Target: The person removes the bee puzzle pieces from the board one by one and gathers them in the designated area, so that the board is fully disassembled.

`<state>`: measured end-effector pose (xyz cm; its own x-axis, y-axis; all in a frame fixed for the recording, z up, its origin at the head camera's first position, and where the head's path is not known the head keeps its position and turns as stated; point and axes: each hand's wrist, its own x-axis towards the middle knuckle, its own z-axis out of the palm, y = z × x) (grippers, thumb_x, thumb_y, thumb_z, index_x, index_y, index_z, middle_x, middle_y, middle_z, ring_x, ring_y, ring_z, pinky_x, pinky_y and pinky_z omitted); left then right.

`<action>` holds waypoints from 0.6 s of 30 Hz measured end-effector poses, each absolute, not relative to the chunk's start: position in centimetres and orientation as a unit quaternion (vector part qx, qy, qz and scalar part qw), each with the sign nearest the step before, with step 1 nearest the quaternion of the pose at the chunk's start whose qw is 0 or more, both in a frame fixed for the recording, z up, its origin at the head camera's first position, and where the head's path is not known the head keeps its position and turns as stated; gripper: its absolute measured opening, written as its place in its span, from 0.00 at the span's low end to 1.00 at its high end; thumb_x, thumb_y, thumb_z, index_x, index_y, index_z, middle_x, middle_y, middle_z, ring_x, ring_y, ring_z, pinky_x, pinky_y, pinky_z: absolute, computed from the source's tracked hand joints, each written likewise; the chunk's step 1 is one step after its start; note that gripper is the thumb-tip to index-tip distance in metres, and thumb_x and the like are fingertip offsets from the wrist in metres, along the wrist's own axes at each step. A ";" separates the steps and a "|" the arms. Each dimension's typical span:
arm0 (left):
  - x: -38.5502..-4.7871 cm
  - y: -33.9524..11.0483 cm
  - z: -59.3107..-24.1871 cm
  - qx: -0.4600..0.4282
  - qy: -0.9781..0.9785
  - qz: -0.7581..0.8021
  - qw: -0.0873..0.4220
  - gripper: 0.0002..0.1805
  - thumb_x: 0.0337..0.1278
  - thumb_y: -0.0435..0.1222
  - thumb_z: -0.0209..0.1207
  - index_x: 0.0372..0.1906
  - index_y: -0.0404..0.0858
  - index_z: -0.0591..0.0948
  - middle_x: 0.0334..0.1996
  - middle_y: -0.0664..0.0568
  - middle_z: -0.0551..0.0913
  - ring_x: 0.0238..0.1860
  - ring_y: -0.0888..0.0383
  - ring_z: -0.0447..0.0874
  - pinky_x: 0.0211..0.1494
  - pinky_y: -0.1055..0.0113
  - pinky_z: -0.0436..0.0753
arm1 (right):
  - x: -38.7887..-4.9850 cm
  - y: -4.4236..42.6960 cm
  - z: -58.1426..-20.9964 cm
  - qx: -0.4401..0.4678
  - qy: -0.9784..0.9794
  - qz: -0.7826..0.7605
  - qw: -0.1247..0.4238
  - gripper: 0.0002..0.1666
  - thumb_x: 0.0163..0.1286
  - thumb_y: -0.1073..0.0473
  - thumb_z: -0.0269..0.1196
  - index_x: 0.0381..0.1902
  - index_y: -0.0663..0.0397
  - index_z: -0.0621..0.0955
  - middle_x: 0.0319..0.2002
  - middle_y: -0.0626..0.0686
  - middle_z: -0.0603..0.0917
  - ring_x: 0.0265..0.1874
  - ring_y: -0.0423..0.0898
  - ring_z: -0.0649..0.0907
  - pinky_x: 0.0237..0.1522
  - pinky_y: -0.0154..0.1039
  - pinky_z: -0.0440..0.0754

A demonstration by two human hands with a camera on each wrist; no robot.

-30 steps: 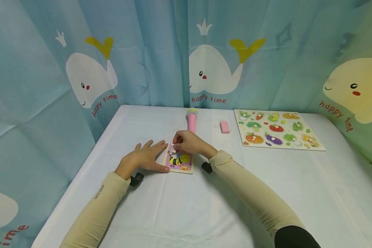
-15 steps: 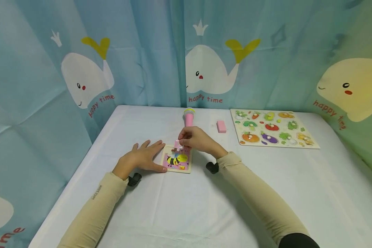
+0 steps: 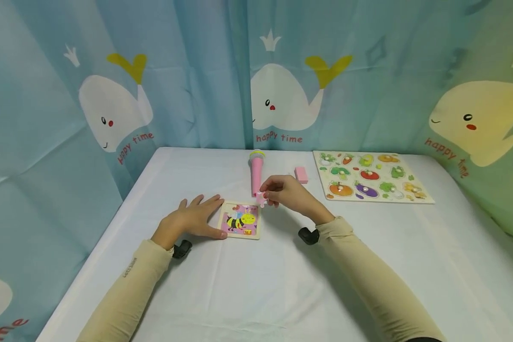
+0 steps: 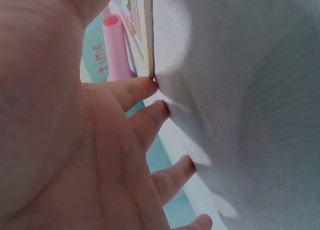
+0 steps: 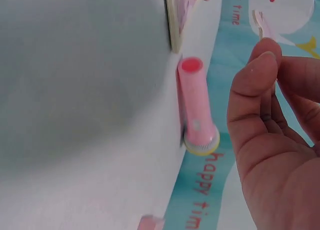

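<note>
A small square jigsaw puzzle board (image 3: 244, 236) with a bee picture lies on the table, left of centre in the head view. My left hand (image 3: 188, 222) is spread flat beside it, its index finger and thumb touching the left edge. In the left wrist view, the fingertips (image 4: 150, 84) rest on the cloth against the board's side. Just right of the board's upper corner, my right hand (image 3: 292, 195) pinches a pink jigsaw piece (image 3: 261, 199) above the table. The right wrist view shows that piece (image 5: 266, 27) nearly edge-on between thumb and index finger.
Behind the puzzle lies a pink toy microphone (image 3: 257, 173), its handle end close to the right hand. A pink block (image 3: 301, 175) sits to its right. Farther right is a vegetable knob puzzle board (image 3: 382, 200). A blue whale-print curtain (image 3: 213, 95) hangs behind the table.
My right hand has lifted the pink jigsaw piece off the puzzle board and carried it to the right. My left hand stays at the board's edge. The head view has shifted slightly.
</note>
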<state>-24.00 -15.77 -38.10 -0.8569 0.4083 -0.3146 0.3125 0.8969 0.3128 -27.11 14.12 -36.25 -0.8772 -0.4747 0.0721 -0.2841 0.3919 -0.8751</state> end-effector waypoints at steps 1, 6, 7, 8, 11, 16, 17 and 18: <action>-23.9 -15.8 -38.1 0.189 0.955 0.128 0.190 0.61 0.58 0.63 0.72 0.87 0.41 0.57 0.87 0.47 0.51 0.85 0.33 0.42 0.78 0.25 0.39 | -26.9 14.4 -36.2 -0.225 0.831 -0.500 0.091 0.05 0.78 0.69 0.63 0.46 0.65 0.85 0.33 0.58 0.85 0.30 0.52 0.82 0.37 0.49 0.85; -23.8 -15.9 -38.1 0.192 0.953 0.132 0.194 0.61 0.58 0.63 0.72 0.87 0.41 0.56 0.87 0.46 0.50 0.84 0.32 0.41 0.78 0.25 0.38 | -26.5 16.2 -36.2 -0.206 0.839 -0.497 0.076 0.06 0.79 0.67 0.64 0.47 0.65 0.86 0.32 0.58 0.86 0.29 0.52 0.82 0.36 0.45 0.84; -23.7 -15.9 -38.1 0.192 0.953 0.132 0.196 0.61 0.58 0.63 0.72 0.87 0.41 0.56 0.87 0.46 0.49 0.85 0.32 0.40 0.78 0.25 0.38 | -26.5 16.5 -36.3 -0.204 0.841 -0.496 0.074 0.06 0.78 0.67 0.64 0.47 0.65 0.86 0.32 0.58 0.86 0.29 0.52 0.82 0.36 0.44 0.84; -23.8 -16.0 -38.1 0.192 0.952 0.133 0.197 0.61 0.58 0.63 0.72 0.87 0.41 0.56 0.87 0.46 0.49 0.85 0.32 0.40 0.78 0.25 0.38 | -26.5 16.9 -36.3 -0.203 0.841 -0.496 0.071 0.06 0.78 0.67 0.64 0.47 0.65 0.86 0.32 0.58 0.86 0.30 0.53 0.82 0.35 0.43 0.83; -23.8 -16.0 -38.1 0.192 0.952 0.135 0.198 0.61 0.58 0.63 0.72 0.87 0.40 0.56 0.87 0.45 0.49 0.84 0.31 0.40 0.78 0.25 0.38 | -26.3 17.9 -36.3 -0.193 0.843 -0.498 0.066 0.07 0.79 0.67 0.64 0.48 0.65 0.86 0.32 0.58 0.86 0.31 0.55 0.82 0.34 0.40 0.82; -23.9 -16.0 -38.1 0.196 0.952 0.135 0.193 0.61 0.58 0.63 0.71 0.87 0.40 0.56 0.87 0.45 0.50 0.84 0.31 0.41 0.78 0.24 0.39 | -26.0 19.5 -36.4 -0.159 0.846 -0.505 0.061 0.08 0.79 0.66 0.64 0.49 0.65 0.86 0.33 0.59 0.86 0.32 0.57 0.81 0.34 0.39 0.82; -23.9 -16.0 -38.2 0.197 0.952 0.135 0.193 0.61 0.58 0.63 0.71 0.87 0.40 0.56 0.87 0.45 0.50 0.84 0.31 0.41 0.78 0.24 0.39 | -25.9 19.8 -36.4 -0.153 0.846 -0.507 0.061 0.08 0.79 0.65 0.64 0.50 0.66 0.86 0.34 0.59 0.86 0.32 0.57 0.81 0.34 0.39 0.82; -23.9 -15.9 -38.2 0.197 0.952 0.135 0.193 0.61 0.58 0.63 0.71 0.87 0.40 0.56 0.87 0.45 0.50 0.84 0.31 0.41 0.78 0.24 0.39 | -25.8 20.2 -36.5 -0.148 0.846 -0.509 0.061 0.08 0.79 0.65 0.64 0.50 0.66 0.85 0.35 0.59 0.86 0.33 0.56 0.81 0.34 0.38 0.82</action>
